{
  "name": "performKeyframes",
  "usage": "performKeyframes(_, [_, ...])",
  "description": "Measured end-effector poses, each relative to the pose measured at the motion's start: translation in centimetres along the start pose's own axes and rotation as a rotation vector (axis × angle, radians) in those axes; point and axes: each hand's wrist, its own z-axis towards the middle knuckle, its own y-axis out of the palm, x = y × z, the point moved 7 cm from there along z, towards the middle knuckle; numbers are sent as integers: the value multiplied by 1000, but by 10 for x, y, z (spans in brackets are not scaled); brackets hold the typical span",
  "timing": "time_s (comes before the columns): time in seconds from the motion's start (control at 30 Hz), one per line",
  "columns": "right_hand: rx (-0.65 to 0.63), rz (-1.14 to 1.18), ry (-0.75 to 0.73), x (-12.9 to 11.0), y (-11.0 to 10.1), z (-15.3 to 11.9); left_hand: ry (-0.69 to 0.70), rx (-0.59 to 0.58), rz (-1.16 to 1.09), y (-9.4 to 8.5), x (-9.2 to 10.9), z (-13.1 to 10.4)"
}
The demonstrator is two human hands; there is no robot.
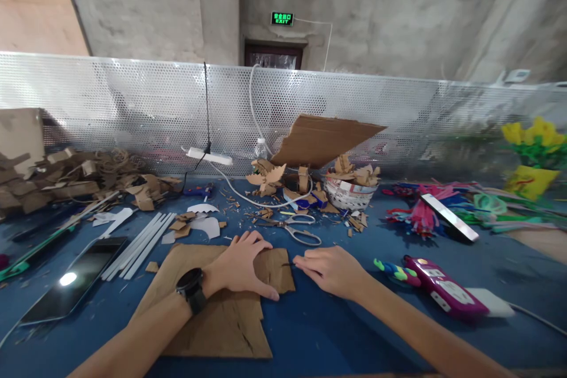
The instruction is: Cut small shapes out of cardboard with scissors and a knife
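On the blue desk (328, 342), the brown cardboard sheet (212, 325) lies flat in front of the person, from the middle toward seven o'clock. The left hand (243, 266), with a black watch (190, 288) on its wrist, rests on the upper part of this sheet; its grip is spread, with the thumb pointing to four o'clock. The right hand (332, 271) is just beside the right edge of the cardboard, and its grip is pressed together, pinching a thin dark tool (289, 264), perhaps a blade, but the view is too blurred to be sure. The scissors (303, 230) lie at two o'clock from the left hand. At ten o'clock from the sheet there are white strips (139, 245), and at nine o'clock a black smartphone (77, 280). The purple case (447, 288) lies at three o'clock from the right hand.
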Motion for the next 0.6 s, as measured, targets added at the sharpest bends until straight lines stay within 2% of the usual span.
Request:
performKeyframes(0.3, [-27,-59,-16,3,-5,-6,-10,1,-18,-1,1,-1])
performKeyframes(0.6, [-59,-45,46,9,-1,-19,5,-12,-39,-6,5,-5])
